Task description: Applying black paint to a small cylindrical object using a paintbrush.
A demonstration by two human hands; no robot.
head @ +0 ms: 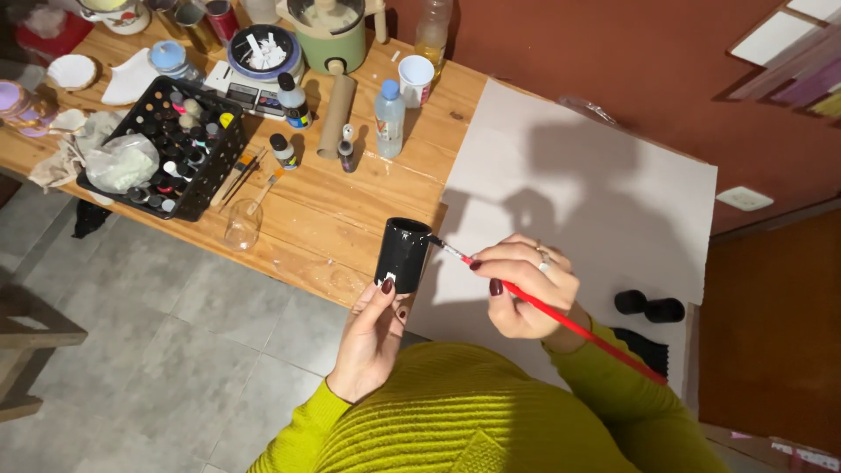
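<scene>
From the head camera, a small black cup point(403, 254) shows glossy, wet-looking sides, with a patch of white left at its lower edge by the thumb. It is held in the air just off the near edge of the wooden table point(350, 210), beside the left border of a large grey sheet of card point(604, 193) that lies on that table.

The left hand point(372, 337) comes up from below, palm toward the camera, fingers closed around the cup's base and the thumb with its dark red nail pressed on the side. The right hand point(526, 285) is curled shut around a red-handled paintbrush point(561, 320), pinching it near the metal ferrule; the bristle tip touches the cup's upper right rim, and the handle runs back down over the yellow-green sleeve.

On the table beyond the cup stand a black crate of paint bottles point(171, 149), a clear glass point(243, 223), a cardboard tube point(335, 114) and a water bottle point(389, 118).
</scene>
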